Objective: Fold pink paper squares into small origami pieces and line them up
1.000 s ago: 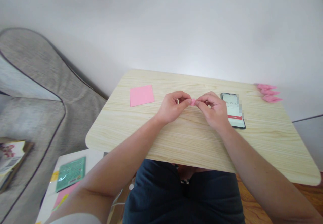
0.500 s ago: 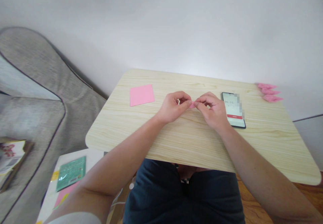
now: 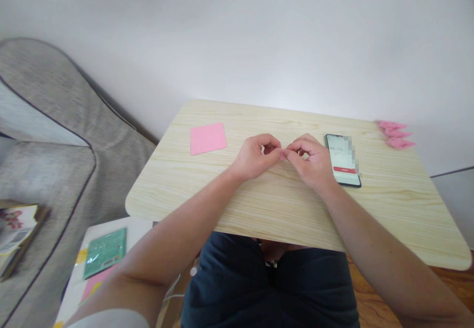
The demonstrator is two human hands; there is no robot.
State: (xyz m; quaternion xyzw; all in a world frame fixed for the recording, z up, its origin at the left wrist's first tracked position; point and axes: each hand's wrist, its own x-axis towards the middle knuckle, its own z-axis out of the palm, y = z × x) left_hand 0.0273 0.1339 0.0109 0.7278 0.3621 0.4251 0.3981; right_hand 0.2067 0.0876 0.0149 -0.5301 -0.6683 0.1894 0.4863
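Above the middle of the bench (image 3: 274, 204), our left hand (image 3: 258, 159) and right hand (image 3: 313, 163) nearly meet, both pinching one small pink piece (image 3: 283, 155) between thumb and fingers. We seem to be at fine shaping; the piece is too hidden to read its form. The next move, we judge, calls for light, steady pressure. A flat pink sheet (image 3: 208, 138) lies to the left, three pointed pink shapes (image 3: 397, 133) at far right; the phone (image 3: 337, 158) beside our right hand could get bumped.
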